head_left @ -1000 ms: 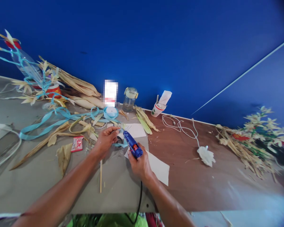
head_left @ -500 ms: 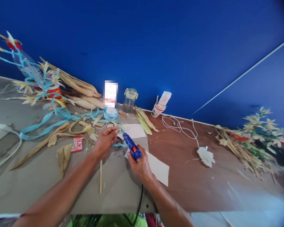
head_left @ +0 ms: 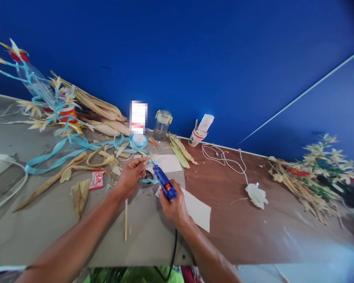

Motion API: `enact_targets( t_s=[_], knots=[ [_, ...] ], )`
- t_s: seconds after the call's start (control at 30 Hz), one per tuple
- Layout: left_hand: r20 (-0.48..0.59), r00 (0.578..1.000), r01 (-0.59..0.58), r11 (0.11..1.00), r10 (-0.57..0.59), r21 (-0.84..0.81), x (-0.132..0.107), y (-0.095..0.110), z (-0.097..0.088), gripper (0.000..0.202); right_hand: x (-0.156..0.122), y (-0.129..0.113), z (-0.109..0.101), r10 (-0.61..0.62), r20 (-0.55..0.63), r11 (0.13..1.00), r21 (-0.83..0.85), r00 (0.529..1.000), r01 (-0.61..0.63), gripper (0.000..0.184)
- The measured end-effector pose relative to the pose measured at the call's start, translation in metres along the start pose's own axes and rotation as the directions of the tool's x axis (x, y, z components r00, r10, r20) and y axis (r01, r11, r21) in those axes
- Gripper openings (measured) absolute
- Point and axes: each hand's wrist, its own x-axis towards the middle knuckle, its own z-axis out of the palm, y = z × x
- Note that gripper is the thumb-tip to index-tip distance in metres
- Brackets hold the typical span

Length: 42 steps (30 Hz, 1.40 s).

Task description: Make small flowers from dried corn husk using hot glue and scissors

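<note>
My right hand [head_left: 174,205] is wrapped round a blue hot glue gun [head_left: 164,182], whose nozzle points up and away from me. Close to that nozzle, the fingertips of my left hand [head_left: 132,173] pinch a small pale piece [head_left: 152,158], which looks like a corn-husk flower but is too small to make out well. Light-blue ribbon [head_left: 149,181] hangs just below those fingers, near a dark ring-shaped thing partly hidden by my left hand. White paper [head_left: 169,163] lies behind the nozzle, and another white sheet [head_left: 198,210] lies under my right wrist.
Corn husks [head_left: 106,127], a ribbon roll [head_left: 139,141] and a bottle with husk flowers [head_left: 35,80] stand at left. A glass jar [head_left: 162,125] and a paper cup [head_left: 197,137] line the wall. White cable [head_left: 224,159] and husk flowers [head_left: 324,161] lie right. A stick [head_left: 126,220] lies in front.
</note>
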Motion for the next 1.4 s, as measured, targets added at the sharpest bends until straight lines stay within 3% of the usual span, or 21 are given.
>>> enact_targets(
  t_s=[0.47, 1.17, 1.4],
  knots=[
    [-0.032, 0.999, 0.043, 0.998, -0.044, -0.04, -0.0023, 0.0042, 0.0054, 0.021, -0.0001, 0.0051, 0.005, -0.041, -0.016, 0.997, -0.071, 0.999, 0.039, 0.009],
    [-0.017, 1.0, -0.011, 1.0, 0.011, 0.01, -0.0012, -0.0013, 0.003, 0.024, 0.0021, -0.0012, 0.0016, 0.024, -0.003, 1.0, -0.021, 1.0, -0.024, 0.01],
    [-0.018, 1.0, 0.003, 1.0, -0.004, -0.031, -0.0017, 0.0019, 0.0044, 0.019, 0.0015, 0.0014, 0.0044, -0.024, -0.023, 0.999, -0.046, 0.999, 0.023, 0.01]
  ],
)
